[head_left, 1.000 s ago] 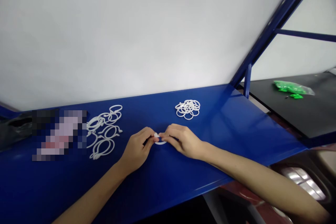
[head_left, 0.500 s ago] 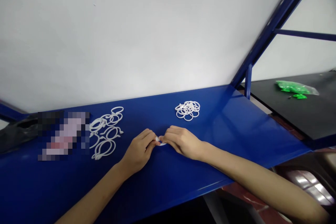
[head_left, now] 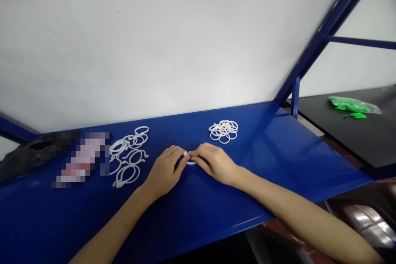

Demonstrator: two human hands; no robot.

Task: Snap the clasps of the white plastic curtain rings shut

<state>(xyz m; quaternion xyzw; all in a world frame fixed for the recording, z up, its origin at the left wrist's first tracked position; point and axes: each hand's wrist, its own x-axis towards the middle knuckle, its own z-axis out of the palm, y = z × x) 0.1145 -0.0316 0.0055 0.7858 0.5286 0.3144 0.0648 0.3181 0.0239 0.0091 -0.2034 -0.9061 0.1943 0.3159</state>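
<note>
Hands (head_left: 163, 170) slightly nearer wall (head_left: 185, 41), together pinching white ring (head_left: 192, 163), pixelated item (head_left: 83, 152) unreadable

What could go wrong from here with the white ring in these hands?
The white ring is pinched in the fingertips of the left hand and right hand, so it could slip from that grip. The overlapping white rings on the left could snag if one is lifted. The heaped white rings on the right might tangle.
</note>
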